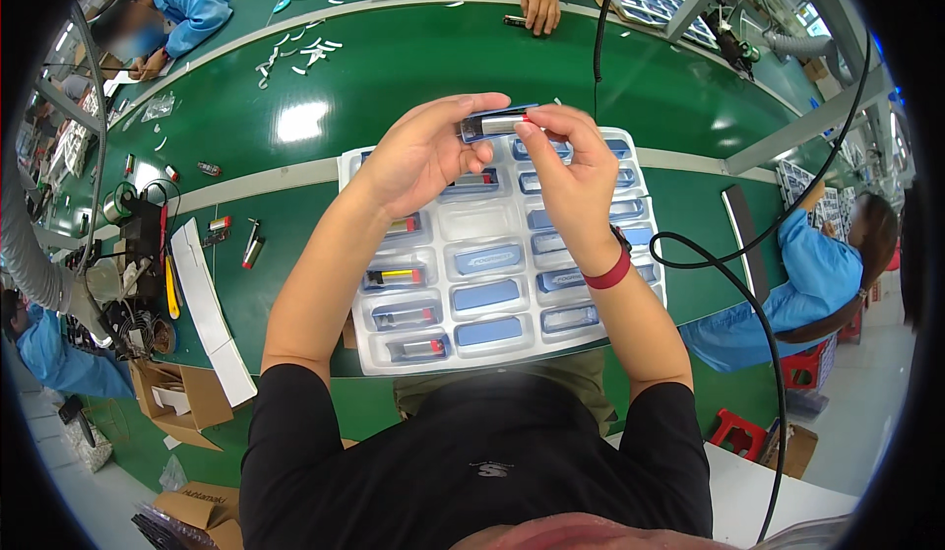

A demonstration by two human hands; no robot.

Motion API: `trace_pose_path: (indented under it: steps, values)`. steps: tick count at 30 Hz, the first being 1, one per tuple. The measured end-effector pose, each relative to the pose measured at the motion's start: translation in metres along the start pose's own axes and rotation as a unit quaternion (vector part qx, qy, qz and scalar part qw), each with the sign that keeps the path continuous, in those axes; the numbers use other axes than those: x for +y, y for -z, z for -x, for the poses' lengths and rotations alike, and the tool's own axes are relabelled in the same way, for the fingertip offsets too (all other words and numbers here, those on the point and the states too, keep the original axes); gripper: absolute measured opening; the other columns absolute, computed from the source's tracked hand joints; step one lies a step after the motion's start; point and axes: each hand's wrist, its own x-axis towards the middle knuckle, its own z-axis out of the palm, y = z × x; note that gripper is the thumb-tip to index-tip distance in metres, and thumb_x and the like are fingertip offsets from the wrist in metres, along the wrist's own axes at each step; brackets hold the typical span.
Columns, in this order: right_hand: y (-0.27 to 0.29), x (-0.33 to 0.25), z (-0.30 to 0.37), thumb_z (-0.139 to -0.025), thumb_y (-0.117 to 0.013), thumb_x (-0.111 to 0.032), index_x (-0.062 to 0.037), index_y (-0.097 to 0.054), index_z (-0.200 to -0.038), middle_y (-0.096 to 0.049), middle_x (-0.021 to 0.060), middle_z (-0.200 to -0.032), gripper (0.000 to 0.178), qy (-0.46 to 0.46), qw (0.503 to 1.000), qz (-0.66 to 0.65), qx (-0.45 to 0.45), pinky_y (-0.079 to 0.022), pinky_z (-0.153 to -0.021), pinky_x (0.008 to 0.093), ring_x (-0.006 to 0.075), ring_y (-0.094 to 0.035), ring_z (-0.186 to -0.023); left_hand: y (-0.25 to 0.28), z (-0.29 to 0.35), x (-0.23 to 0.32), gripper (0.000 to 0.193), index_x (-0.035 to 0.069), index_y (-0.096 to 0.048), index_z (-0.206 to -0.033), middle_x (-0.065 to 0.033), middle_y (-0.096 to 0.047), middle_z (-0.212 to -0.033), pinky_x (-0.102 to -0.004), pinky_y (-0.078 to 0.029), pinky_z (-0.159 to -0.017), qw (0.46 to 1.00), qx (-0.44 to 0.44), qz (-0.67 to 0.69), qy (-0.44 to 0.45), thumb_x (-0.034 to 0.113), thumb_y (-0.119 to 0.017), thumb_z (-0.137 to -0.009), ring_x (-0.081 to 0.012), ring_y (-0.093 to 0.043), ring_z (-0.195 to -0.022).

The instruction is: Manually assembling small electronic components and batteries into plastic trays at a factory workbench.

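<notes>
Above the far part of a white moulded tray (pixel 439 286), both my hands are raised together. My left hand (pixel 418 156) grips a blue plastic casing (pixel 479 114) between thumb and fingers. A silver battery cell (pixel 500 126) with a red end and a dark end lies along the casing's open side. My right hand (pixel 576 161) pinches the cell's red end with thumb and fingertip; a red band circles that wrist. Under my hands, tray pockets hold several blue casings (pixel 488 258). The left column holds cells in casings, including a yellow-and-red cell (pixel 394 277).
Loose cells (pixel 220 223) and a white strip (pixel 212 309) lie left of the tray. A black cable (pixel 724 262) loops at right. Beyond, small white pieces (pixel 315 53) litter the green bench, and another person's hand (pixel 539 3) touches a cell. People in blue sit at both sides.
</notes>
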Motion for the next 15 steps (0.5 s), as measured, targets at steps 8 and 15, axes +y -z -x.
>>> trace_pose_path:
  steps: [8, 15]
  values:
    - [0.008, -0.007, -0.003, -0.090, -0.075, 0.002, 0.0012, -0.071, -0.112, -0.067, 0.0073, -0.109, 0.022, -0.031, 0.998, -0.013, -0.060, -0.051, -0.084, 0.0253, 0.0117, -0.062, -0.092, -0.004, 0.001, 0.002, 0.039, -0.008, -0.057, -0.135, -0.0118, -0.064, -0.109, -0.0312, -0.056, -0.075, 1.000, 0.020, -0.011, 0.018, 0.013, -0.051, -0.103, -0.0184, -0.062, -0.083]
    - [0.022, -0.022, -0.012, -0.092, -0.074, -0.002, 0.0027, -0.068, -0.113, -0.071, 0.0077, -0.105, 0.023, -0.234, 0.929, -0.281, -0.048, -0.053, -0.087, 0.0280, 0.0140, -0.066, -0.095, -0.005, 0.003, 0.000, 0.047, -0.003, -0.056, -0.141, -0.0088, -0.064, -0.111, -0.0265, -0.049, -0.076, 0.944, 0.059, -0.307, -0.105, 0.005, -0.061, -0.095, -0.0123, -0.058, -0.086]
